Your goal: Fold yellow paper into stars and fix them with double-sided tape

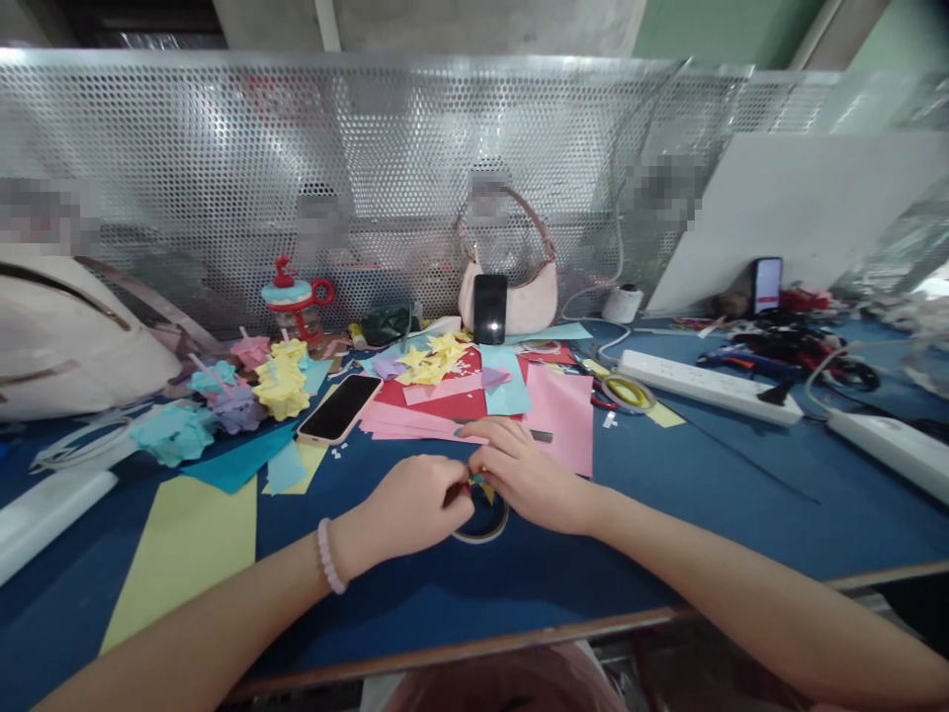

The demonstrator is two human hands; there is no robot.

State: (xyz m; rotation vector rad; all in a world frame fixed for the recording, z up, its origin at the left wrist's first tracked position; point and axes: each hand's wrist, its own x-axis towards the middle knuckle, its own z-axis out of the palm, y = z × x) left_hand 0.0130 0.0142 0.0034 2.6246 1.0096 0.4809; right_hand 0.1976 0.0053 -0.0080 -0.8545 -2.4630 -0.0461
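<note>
My left hand [419, 502], with a beaded bracelet at the wrist, is closed in a pinch. My right hand [530, 477] meets it at the fingertips, its thumb and index finger pinched too. Between the fingertips shows a small yellow piece of paper [487, 491], mostly covered by the fingers. Right under the hands a roll of tape [485, 538] lies flat on the blue table. Pink paper sheets [563, 420] and a dark, thin strip-like tool [542, 435] lie just beyond my right hand. Folded yellow paper pieces [437, 358] are heaped farther back.
Left of the hands lie a phone [341, 407], a pale yellow sheet [182, 544] and paper flowers [174, 433]. At the back stand a cup [291, 302] and a handbag [530, 300] with a dark phone [490, 309]. Scissors [604, 400] and a power strip [704, 384] lie right.
</note>
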